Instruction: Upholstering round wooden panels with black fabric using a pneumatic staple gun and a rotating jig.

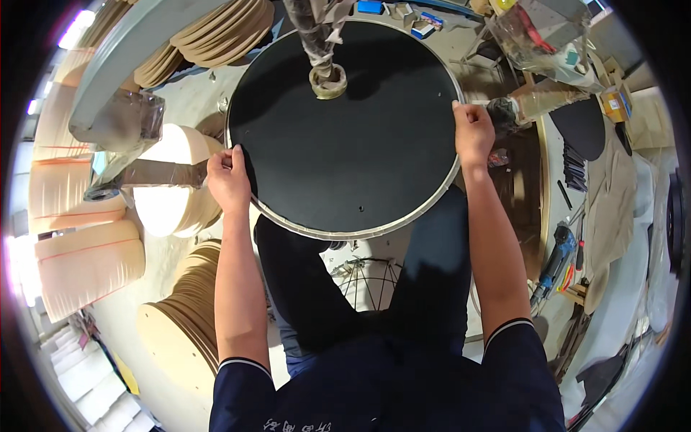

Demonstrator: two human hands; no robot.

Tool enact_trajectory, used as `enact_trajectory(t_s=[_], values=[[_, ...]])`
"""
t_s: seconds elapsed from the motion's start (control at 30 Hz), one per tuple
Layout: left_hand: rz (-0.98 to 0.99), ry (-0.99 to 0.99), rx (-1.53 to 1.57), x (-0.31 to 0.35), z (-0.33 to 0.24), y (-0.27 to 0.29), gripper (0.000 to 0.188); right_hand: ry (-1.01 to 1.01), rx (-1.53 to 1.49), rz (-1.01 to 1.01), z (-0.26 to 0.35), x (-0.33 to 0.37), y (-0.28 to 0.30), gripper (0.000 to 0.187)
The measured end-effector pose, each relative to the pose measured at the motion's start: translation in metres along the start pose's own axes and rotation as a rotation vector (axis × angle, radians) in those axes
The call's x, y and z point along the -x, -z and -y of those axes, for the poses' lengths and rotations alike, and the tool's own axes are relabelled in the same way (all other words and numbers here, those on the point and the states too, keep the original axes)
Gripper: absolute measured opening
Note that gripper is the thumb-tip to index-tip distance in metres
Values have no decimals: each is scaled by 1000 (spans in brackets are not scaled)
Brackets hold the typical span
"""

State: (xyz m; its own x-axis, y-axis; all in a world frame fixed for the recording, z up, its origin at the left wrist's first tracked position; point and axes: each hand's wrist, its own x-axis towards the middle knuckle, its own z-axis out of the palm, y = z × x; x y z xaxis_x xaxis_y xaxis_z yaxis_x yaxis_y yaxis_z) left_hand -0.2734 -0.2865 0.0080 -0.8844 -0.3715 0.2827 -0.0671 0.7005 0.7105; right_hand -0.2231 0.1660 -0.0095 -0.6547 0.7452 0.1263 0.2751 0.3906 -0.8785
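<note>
A large round black panel [345,144] with a pale rim lies flat in front of me, above my knees. My left hand [229,180] grips its left edge, thumb on top and fingers curled at the rim. Higher up on the opposite side, my right hand [473,133] pinches the right edge in the same way. The undersides of both grips are hidden. Over the far part of the disc, a plastic-wrapped vertical machine arm [317,39] ends in a taped ring [328,81] at the black surface. A small dark hole [361,209] shows near the disc's front edge.
Stacks of round wooden boards [176,324] stand on the floor at left, with more boards [223,32] at far left. Wrapped machine parts flank the disc at left [158,174] and right [533,104]. A blue power tool [558,252] lies on the right-hand bench [553,183].
</note>
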Motion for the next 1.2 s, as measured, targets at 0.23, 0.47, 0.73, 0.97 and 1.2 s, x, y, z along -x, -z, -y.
enact_trajectory(t_s=[0.23,0.47,0.73,0.97,1.2], values=[[-20,-46,40,-4,-6,5,30,66,32,-18,-10,-11,-3,34],[-12,-38,33,6,2,0,26,51,49,-22,-13,5,0,29],[-8,-11,32,3,4,1,24,75,-73,-59,-3,10,-4,25],[-12,-15,48,1,-1,2,26,76,-54,-88,14,14,2,25],[-13,-42,30,-3,11,-4,26,102,7,-112,11,15,0,27]])
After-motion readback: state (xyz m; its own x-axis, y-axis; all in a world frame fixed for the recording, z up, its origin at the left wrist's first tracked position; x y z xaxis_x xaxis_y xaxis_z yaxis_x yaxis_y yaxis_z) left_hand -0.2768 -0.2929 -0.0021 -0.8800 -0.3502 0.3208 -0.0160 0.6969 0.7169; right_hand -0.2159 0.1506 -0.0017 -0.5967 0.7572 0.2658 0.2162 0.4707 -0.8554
